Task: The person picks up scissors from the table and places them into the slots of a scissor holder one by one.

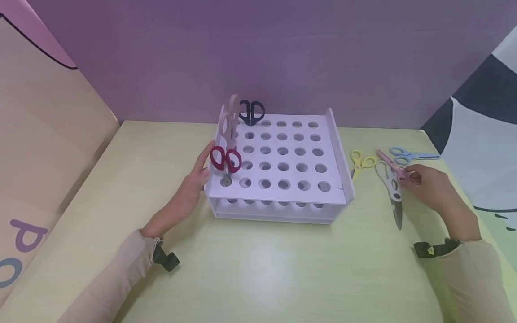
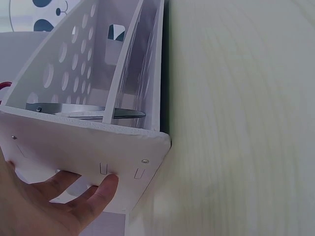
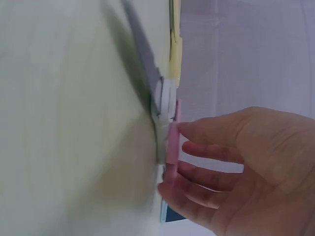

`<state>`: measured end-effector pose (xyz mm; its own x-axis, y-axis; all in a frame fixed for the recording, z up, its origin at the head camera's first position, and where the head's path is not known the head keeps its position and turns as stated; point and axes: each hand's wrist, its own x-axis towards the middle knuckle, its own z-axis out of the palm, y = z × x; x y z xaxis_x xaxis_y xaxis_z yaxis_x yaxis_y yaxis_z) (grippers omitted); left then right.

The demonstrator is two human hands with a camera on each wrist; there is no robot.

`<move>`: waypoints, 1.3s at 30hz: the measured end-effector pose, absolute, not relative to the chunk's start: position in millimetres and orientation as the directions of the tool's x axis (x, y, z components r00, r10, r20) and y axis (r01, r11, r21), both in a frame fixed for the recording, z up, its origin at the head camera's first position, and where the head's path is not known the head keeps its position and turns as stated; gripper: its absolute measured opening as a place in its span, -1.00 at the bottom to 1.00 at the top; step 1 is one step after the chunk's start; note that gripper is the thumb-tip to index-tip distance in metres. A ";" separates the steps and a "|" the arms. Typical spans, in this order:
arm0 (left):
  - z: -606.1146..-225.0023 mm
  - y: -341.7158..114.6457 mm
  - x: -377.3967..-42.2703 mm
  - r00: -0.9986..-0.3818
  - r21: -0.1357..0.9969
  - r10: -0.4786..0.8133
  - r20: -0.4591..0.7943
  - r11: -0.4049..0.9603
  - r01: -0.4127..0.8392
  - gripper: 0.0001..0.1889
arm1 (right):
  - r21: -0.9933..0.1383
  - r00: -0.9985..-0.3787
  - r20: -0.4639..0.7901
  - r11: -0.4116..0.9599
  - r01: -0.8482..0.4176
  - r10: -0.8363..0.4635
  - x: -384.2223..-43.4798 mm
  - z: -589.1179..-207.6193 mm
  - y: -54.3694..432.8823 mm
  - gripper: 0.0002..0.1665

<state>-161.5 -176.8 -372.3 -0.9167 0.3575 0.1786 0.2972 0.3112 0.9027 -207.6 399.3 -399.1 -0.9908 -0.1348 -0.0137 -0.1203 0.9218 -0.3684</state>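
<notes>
A white rack with rows of round holes stands mid-table. My left hand rests against its left side; the left wrist view shows thumb and fingers touching the side panel. Red-handled scissors, pale pink scissors and black-handled scissors stand upright in the rack's left part. On the right, my right hand pinches the pink scissors between thumb and fingers. These pink scissors lie over the handles of white-handled scissors, whose blade points toward the front.
Yellow scissors lie beside the rack's right wall, and blue scissors lie near the table's back right corner. A purple panel rises behind the table. Printed panels flank it on both sides.
</notes>
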 end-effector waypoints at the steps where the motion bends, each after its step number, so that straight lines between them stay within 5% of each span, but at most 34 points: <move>1: -372.2 -176.6 -161.9 -0.916 0.902 0.358 0.180 0.312 0.299 -0.39 | -0.370 -0.990 0.002 0.920 -0.131 -0.141 -207.5 -400.3 400.7 -0.46; 12: -373.0 -175.4 -164.4 -0.920 0.908 0.351 0.175 0.303 0.289 -0.38 | -0.413 -0.994 0.100 0.908 -0.071 -0.032 -206.1 -408.4 412.3 -0.33; 19: -371.8 -173.7 -163.4 -0.920 0.901 0.353 0.168 0.324 0.288 -0.37 | -0.366 -0.995 -0.098 0.930 0.041 0.005 -205.4 -412.0 425.8 -0.12; 39: -371.6 -175.1 -160.6 -0.917 0.908 0.359 0.171 0.304 0.288 -0.37 | -0.409 -0.998 -0.060 0.913 0.000 -0.027 -203.9 -403.6 422.2 -0.18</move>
<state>-160.6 -175.1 -371.6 -0.9175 0.3590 0.1713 0.2884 0.3036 0.9081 -203.9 422.2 -403.6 -0.9978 -0.0271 -0.0604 0.0000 0.9127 -0.4087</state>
